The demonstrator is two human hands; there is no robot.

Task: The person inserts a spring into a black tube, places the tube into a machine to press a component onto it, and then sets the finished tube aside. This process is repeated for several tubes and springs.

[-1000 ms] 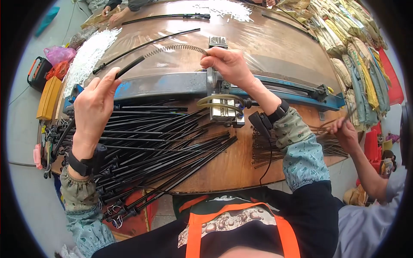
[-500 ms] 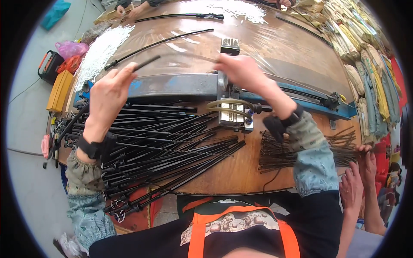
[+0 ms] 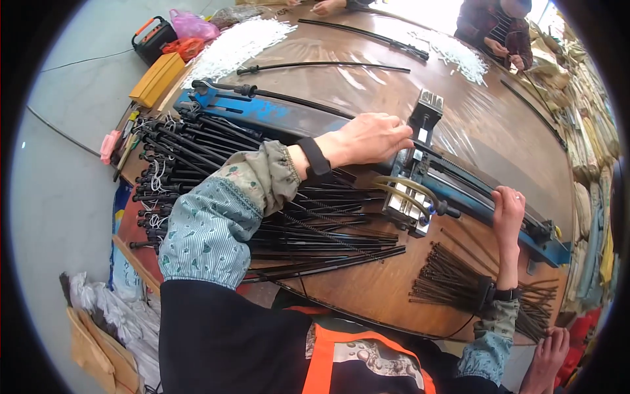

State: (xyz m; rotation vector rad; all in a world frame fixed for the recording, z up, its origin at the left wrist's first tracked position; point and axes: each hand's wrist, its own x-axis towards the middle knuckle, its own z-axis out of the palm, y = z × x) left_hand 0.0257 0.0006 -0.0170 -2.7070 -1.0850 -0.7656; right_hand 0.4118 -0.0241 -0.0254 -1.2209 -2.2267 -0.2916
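Note:
My left hand is closed around a slim black rod, beside the metal clamp block in the middle of a long blue rail fixture. The rod reaches back along the rail to its left end. A thin dark spring runs from near the clamp toward my right hand, which is closed above the rail's right half; what its fingers grip is mostly hidden. Many black rods, some with springs on them, lie heaped below the rail. A bundle of loose brown springs lies near my right forearm.
White plastic pieces are piled at the far left, near a yellow box. Single rods lie on the wooden table. Other people's hands show at the lower right and far side. Sacks line the right.
The view has turned. My hands came down from holding the rod and spring in the air to the rail: the left at the clamp, the right farther along it.

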